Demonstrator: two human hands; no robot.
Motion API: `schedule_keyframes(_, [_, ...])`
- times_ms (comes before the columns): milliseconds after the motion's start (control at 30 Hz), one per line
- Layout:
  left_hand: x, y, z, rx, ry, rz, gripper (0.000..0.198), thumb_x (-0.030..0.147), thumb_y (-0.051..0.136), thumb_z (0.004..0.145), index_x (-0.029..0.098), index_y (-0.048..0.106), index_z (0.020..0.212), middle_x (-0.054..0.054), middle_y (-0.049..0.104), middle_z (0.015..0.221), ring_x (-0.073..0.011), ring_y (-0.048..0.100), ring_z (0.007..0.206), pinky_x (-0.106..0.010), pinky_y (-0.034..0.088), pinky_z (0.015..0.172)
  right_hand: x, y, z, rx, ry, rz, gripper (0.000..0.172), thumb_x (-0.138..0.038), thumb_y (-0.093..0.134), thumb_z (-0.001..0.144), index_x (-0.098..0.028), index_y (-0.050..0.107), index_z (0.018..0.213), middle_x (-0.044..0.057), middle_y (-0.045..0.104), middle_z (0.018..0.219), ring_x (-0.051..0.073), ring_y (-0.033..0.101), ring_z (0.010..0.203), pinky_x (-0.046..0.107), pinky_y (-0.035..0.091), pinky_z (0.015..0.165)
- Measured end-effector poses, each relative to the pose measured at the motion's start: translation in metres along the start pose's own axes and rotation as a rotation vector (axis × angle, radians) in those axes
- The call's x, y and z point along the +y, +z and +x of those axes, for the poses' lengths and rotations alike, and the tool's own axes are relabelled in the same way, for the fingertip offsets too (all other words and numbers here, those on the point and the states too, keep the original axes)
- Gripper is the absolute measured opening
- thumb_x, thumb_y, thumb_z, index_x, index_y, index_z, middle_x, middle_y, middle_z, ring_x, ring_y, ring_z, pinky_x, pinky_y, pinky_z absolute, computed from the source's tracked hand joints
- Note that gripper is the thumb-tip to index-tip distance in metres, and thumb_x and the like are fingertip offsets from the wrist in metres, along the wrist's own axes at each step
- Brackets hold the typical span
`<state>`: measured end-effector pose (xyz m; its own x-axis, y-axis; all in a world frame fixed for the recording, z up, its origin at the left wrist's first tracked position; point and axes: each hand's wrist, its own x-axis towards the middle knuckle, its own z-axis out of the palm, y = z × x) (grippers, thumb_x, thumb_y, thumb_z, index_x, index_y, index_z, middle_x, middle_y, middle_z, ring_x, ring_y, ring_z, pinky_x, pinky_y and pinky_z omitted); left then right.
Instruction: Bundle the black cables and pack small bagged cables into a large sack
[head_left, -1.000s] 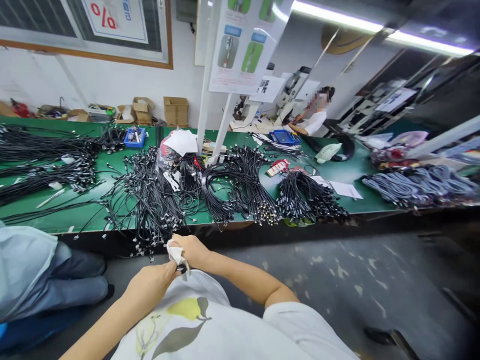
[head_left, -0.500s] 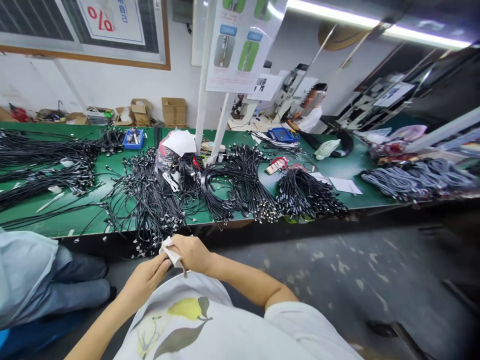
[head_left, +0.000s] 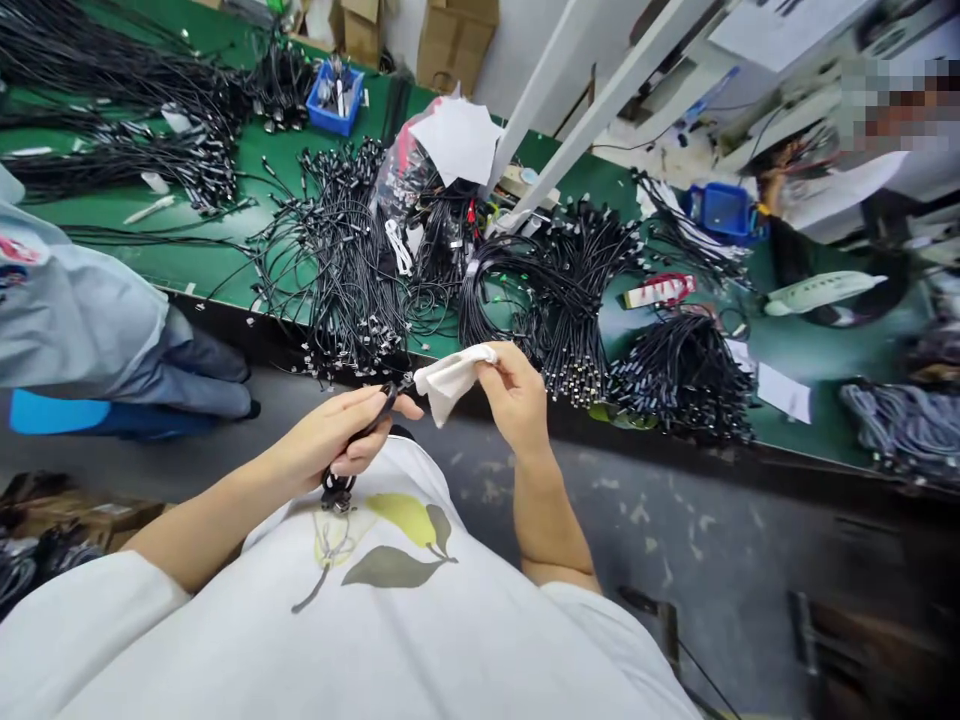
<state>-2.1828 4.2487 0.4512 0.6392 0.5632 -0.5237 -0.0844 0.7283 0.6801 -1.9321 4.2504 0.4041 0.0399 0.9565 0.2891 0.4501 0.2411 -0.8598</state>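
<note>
My left hand (head_left: pixel 341 435) is closed around a coiled black cable (head_left: pixel 379 415), whose bunched lower end (head_left: pixel 339 490) hangs below the palm. Between thumb and fingers, my right hand (head_left: pixel 514 395) pinches a white cloth (head_left: pixel 450 380). The cloth's left end reaches the cable tip just beyond my left fingers; whether they touch is unclear. Both hands are in front of my chest, near the front edge of the green table (head_left: pixel 180 255). A tangled heap of black cables (head_left: pixel 345 250) lies on the table just beyond them.
More black cable bundles (head_left: pixel 577 320) spread along the table, with grey cables (head_left: pixel 904 430) at the right. A blue bin (head_left: pixel 335 97) stands at the back. White posts (head_left: pixel 592 110) rise from the table. A co-worker in light blue (head_left: pixel 82 290) is at my left; another person's hand (head_left: pixel 784 165) shows far right.
The view has tilted down and nearer the table. My hands have moved apart; the black cable now shows in my left hand, while the cloth is held out in my right.
</note>
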Motion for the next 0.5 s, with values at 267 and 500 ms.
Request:
schedule_keyframes(267, [-0.007, -0.002, 0.001, 0.018, 0.074, 0.221, 0.047, 0.055, 0.051, 0.096, 0.014, 0.062, 0.115, 0.009, 0.035, 0.051, -0.0045, 0.028, 0.038, -0.017, 0.020, 0.038, -0.024, 0.005, -0.009, -0.072, -0.150, 0.006, 0.011, -0.027, 0.059, 0.097, -0.022, 0.067, 0.091, 0.004, 0.067, 0.091, 0.018, 0.063, 0.085, 0.033, 0.052, 0.076])
schedule_keyframes(500, [-0.008, 0.001, -0.003, -0.057, 0.080, 0.372, 0.038, 0.054, 0.052, 0.095, 0.016, 0.060, 0.098, 0.009, 0.034, 0.047, -0.0054, 0.025, 0.039, -0.017, 0.019, 0.038, -0.037, 0.031, -0.009, -0.350, -0.037, 0.291, 0.035, -0.054, 0.059, 0.095, -0.021, 0.072, 0.095, 0.005, 0.070, 0.092, 0.017, 0.065, 0.085, 0.033, 0.054, 0.080])
